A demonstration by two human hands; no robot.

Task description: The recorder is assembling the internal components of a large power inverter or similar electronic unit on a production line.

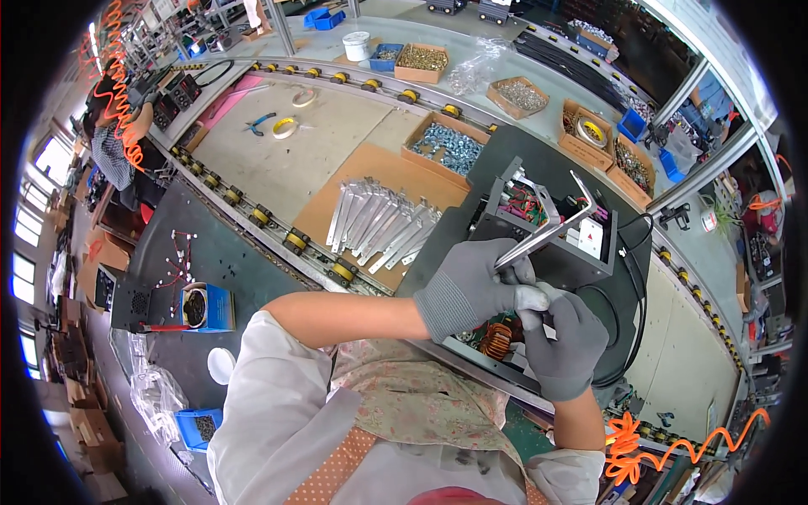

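My left hand, in a grey glove, is closed around bent metal brackets, whose angled ends stick up to the right. My right hand, gloved too, has its fingertips pinched together against the left fingertips. Anything small between them is hidden. Both hands are above an open black device housing with coloured wires inside. Below the hands, a copper-wound coil shows in the housing. Left of it, several flat metal brackets lie in rows on a brown cardboard sheet.
A cardboard box of bolts stands beyond the brackets. Roller tracks edge the bench. Pliers and tape rolls lie at the far left. Black cables hang right of the housing. A person is at far left.
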